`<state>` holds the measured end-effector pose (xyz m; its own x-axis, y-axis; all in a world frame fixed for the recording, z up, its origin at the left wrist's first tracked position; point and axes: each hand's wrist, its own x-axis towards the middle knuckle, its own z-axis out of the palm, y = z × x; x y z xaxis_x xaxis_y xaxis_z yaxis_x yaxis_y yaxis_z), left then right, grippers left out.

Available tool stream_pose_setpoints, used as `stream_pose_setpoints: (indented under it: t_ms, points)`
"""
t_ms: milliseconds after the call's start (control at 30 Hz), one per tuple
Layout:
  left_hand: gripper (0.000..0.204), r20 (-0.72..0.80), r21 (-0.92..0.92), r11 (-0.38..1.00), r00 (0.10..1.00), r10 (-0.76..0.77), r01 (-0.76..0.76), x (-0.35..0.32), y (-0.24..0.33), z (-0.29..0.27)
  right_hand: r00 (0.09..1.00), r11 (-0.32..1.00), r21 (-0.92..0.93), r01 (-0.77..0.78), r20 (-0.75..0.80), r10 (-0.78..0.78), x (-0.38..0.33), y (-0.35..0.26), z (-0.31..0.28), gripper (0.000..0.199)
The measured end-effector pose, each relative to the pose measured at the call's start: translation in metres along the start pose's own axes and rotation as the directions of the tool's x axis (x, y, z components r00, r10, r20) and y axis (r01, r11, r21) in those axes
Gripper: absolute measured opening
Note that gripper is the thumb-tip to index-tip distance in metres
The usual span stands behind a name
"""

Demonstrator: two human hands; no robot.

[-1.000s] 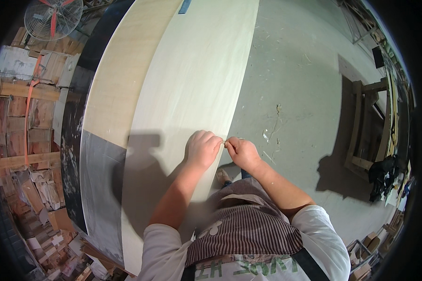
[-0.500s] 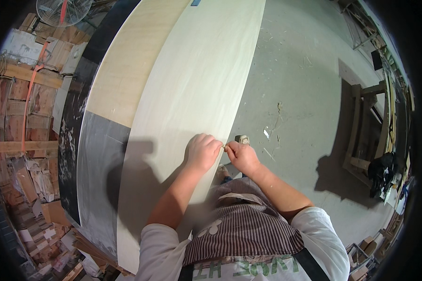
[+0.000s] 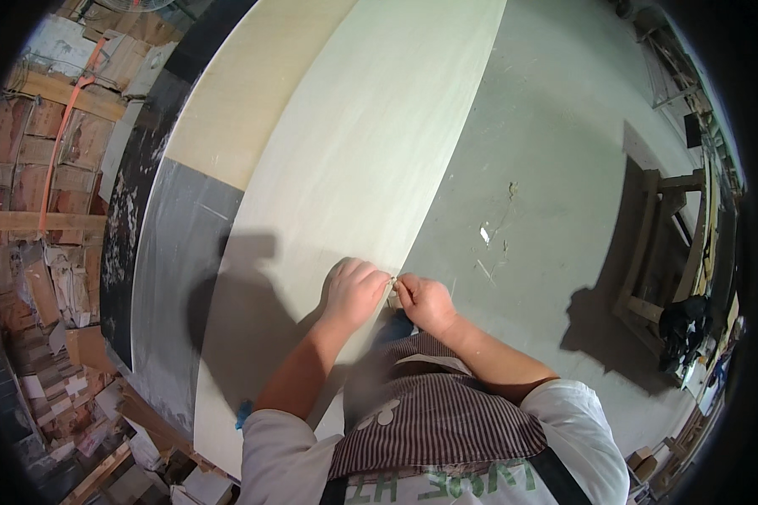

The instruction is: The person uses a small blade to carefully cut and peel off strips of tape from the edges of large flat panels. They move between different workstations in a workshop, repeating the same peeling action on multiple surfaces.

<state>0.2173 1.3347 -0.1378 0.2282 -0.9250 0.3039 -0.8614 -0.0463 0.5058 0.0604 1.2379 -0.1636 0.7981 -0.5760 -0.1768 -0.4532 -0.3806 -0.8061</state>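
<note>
A long, pale sheet of thin wood [image 3: 370,126] runs from the near side away to the far edge of the view. At its right edge my left hand [image 3: 356,293] is closed, the fingers pinched at the board's rim. My right hand [image 3: 429,305], closed as well, meets it just off that edge, thumb and fingers pressed together. Between the two sets of fingertips shows a tiny pale bit [image 3: 393,282], too small to name. Something small and blue [image 3: 242,413] lies on the sheet beside my left elbow.
Left of the sheet lie a tan panel [image 3: 227,126] and a grey panel [image 3: 177,261]. Stacked cardboard boxes [image 3: 67,181] stand farther left. Debris [image 3: 485,233] is scattered on the grey floor [image 3: 547,126]. A wooden frame [image 3: 644,252] stands at the right.
The view has shifted, and the board sits differently in it. My hands stay pinched together, and have moved slightly toward me along the board's right edge. The blue thing by my elbow now shows.
</note>
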Motion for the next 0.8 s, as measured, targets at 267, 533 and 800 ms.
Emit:
stream_pose_setpoints:
  t_ms: [267, 533, 800]
  points:
    - [0.01, -0.043, -0.018, 1.0, 0.999, -0.003, 0.002, -0.017, 0.004, -0.003, 0.999, 0.999, -0.011, 0.03, -0.02, -0.03, -0.013, -0.009, 0.009, 0.021]
    - [0.01, -0.045, -0.034, 0.999, 0.999, 0.025, -0.027, -0.057, 0.004, -0.012, 0.999, 1.0, -0.009, 0.011, -0.03, -0.011, -0.046, -0.021, 0.037, 0.014]
    - [0.009, -0.028, -0.023, 0.999, 0.999, 0.046, -0.047, -0.104, 0.008, -0.026, 0.997, 1.0, -0.027, 0.01, -0.074, -0.012, -0.083, -0.035, 0.073, 0.019]
